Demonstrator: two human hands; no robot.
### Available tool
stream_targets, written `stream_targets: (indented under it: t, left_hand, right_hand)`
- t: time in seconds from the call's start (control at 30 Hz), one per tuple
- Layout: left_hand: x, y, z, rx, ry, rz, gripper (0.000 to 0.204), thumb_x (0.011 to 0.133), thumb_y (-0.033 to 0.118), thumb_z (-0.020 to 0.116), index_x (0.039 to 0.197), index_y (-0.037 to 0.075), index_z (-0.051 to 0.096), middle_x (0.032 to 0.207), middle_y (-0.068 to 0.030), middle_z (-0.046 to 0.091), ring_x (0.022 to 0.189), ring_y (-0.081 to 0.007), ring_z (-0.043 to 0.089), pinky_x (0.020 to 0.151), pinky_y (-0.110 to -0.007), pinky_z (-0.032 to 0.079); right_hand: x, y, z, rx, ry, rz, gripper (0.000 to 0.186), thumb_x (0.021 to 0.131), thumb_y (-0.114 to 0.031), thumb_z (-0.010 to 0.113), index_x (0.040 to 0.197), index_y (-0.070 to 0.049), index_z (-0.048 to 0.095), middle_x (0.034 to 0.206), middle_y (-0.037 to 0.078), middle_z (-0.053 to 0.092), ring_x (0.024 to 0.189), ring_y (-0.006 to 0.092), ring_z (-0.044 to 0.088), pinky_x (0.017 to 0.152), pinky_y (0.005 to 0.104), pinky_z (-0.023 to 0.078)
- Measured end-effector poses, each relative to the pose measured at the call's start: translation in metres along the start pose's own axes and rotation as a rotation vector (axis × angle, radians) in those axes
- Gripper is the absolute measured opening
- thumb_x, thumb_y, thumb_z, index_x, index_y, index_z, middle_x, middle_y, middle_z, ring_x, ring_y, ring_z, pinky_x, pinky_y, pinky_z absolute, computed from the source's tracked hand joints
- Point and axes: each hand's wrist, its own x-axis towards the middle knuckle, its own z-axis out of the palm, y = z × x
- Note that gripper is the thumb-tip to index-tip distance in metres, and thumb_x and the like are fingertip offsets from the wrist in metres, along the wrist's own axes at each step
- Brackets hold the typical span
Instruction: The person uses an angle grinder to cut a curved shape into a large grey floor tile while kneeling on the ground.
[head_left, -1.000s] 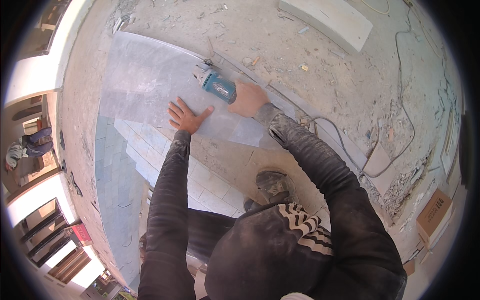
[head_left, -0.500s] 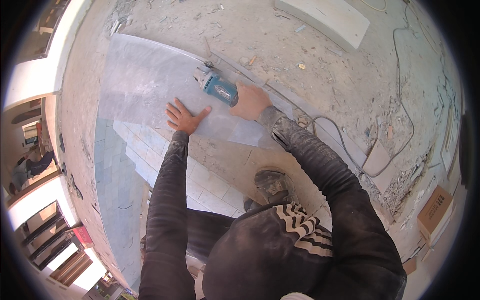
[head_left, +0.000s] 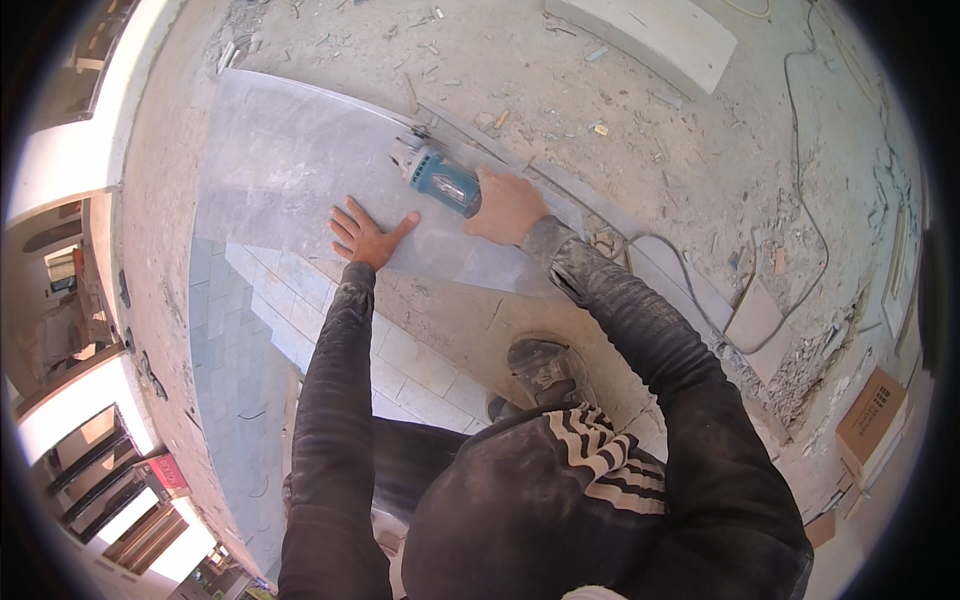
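A large grey slab (head_left: 285, 150) with a smooth face lies on the ground in front of me. My left hand (head_left: 367, 235) rests flat on it near its closer edge, fingers spread. In my right hand (head_left: 507, 207) is a teal angle grinder (head_left: 444, 184), gripped round the rear of its body. The grinder's metal head (head_left: 408, 152) sits at the slab's far edge, where a narrow strip (head_left: 465, 140) runs alongside. The disc itself is mostly hidden at that edge.
A power cord (head_left: 680, 268) loops over the dusty ground to the right. Beyond lies a thick pale block (head_left: 650, 40) among scattered chips. Pale paving tiles (head_left: 405, 365) run beneath the slab's near side, beside my shoe (head_left: 545, 368). A cardboard box (head_left: 868, 420) stands far right.
The grinder and my right hand have shifted very slightly to the right along the slab's far edge. My left hand stays flat in nearly the same place.
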Motion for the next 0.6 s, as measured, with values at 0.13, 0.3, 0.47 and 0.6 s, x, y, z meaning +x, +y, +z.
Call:
stream_targets:
  t: [0.13, 0.3, 0.47, 0.6]
  left_hand:
    - [0.000, -0.001, 0.001, 0.001, -0.005, -0.005, 0.141, 0.059, 0.088, 0.057, 0.148, 0.001, -0.009, 0.150, -0.0338, -0.010, 0.139, -0.0484, -0.015, 0.106, -0.066, -0.003]
    - [0.001, -0.001, 0.002, -0.021, -0.004, 0.000, 0.142, 0.057, 0.087, 0.059, 0.148, 0.002, -0.010, 0.150, -0.0326, -0.012, 0.139, -0.0473, -0.017, 0.106, -0.066, -0.007]
    - [0.001, -0.002, 0.002, -0.035, -0.001, 0.001, 0.142, 0.057, 0.087, 0.059, 0.148, 0.002, -0.010, 0.150, -0.0321, -0.013, 0.139, -0.0465, -0.018, 0.105, -0.066, -0.008]
    - [0.002, -0.003, 0.003, -0.035, 0.004, 0.006, 0.142, 0.058, 0.087, 0.059, 0.148, 0.002, -0.010, 0.150, -0.0327, -0.013, 0.139, -0.0468, -0.017, 0.105, -0.066, -0.008]
  right_hand:
    - [-0.004, 0.001, -0.002, -0.001, 0.005, 0.008, 0.067, 0.062, -0.028, 0.069, 0.117, 0.005, 0.050, 0.094, 0.025, 0.065, 0.092, 0.0392, 0.063, 0.080, 0.0456, 0.051]
    - [-0.008, 0.000, -0.006, -0.003, -0.021, 0.033, 0.056, 0.065, -0.025, 0.069, 0.112, 0.002, 0.053, 0.101, 0.022, 0.064, 0.097, 0.0379, 0.063, 0.084, 0.0451, 0.051]
    - [-0.013, 0.003, -0.006, 0.008, 0.008, 0.007, 0.059, 0.064, -0.025, 0.069, 0.113, 0.002, 0.052, 0.098, 0.023, 0.064, 0.094, 0.0388, 0.063, 0.082, 0.0457, 0.051]
    - [-0.016, 0.007, -0.005, 0.020, 0.002, -0.010, 0.064, 0.064, -0.026, 0.068, 0.116, 0.004, 0.049, 0.092, 0.026, 0.064, 0.091, 0.0402, 0.063, 0.080, 0.0468, 0.050]
